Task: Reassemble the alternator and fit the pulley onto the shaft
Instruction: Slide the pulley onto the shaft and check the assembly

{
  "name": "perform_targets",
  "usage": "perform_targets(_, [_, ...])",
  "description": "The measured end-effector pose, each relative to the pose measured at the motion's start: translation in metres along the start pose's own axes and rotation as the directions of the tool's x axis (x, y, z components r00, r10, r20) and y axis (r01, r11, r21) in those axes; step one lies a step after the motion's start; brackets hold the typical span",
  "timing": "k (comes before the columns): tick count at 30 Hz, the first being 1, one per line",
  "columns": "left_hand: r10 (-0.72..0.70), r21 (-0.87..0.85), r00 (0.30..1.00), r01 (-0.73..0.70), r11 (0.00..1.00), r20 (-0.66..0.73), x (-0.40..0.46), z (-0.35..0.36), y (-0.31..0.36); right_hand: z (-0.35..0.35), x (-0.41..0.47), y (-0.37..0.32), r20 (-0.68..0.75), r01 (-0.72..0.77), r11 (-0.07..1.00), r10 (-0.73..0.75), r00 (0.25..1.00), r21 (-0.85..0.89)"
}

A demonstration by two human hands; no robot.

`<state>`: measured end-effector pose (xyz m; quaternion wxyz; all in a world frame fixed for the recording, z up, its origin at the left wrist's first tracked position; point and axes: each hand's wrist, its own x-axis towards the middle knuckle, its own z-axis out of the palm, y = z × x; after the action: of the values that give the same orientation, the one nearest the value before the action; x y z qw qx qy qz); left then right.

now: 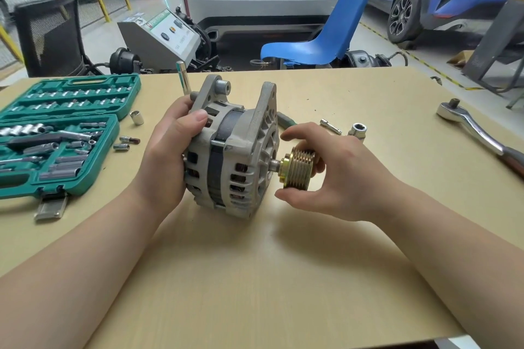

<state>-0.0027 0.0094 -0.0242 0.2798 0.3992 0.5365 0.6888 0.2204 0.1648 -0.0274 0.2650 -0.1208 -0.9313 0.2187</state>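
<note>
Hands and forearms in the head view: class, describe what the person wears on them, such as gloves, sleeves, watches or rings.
Nothing is worn. The left hand and right hand are bare, with no gloves and no rings on the fingers that show. Both forearms are bare to the edge of the picture, so no sleeve shows. Neither wrist carries a watch or band. The nails in view are short and unpainted.

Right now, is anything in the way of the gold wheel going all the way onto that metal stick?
Nothing visible blocks it. The pulley, held by the right hand, is already at the shaft tip.
</note>
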Motion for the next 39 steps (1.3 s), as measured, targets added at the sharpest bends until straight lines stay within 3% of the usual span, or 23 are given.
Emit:
perform_targets(16, [0.014, -0.079, 1.000, -0.013, 0.997, 0.013, 0.002, 0.000, -0.006, 0.013, 0.006, -0.007, 0.038, -0.141, 0.984, 0.137, 0.990, 0.108])
perform_targets(21, [0.012, -0.044, 1.000, -0.011, 0.999, 0.013, 0.002, -0.001, -0.004, 0.000, 0.006, -0.002, 0.131, -0.151, 0.977, 0.132, 0.983, 0.151])
perform_targets(24, [-0.003, -0.032, 1.000, 0.004, 0.999, 0.011, 0.001, -0.002, -0.003, -0.016, 0.004, 0.003, 0.207, -0.185, 0.981, 0.171, 0.963, 0.052])
perform_targets(29, [-0.006, -0.046, 1.000, 0.007, 0.999, 0.003, 0.000, 0.000, -0.002, -0.024, 0.007, 0.003, 0.230, -0.142, 0.945, 0.214, 0.949, -0.294])
perform_targets(39, [0.005, -0.150, 1.000, -0.003, 0.989, 0.015, -0.002, 0.007, -0.006, -0.012, 0.007, 0.005, 0.257, -0.068, 0.971, 0.127, 0.958, -0.229])
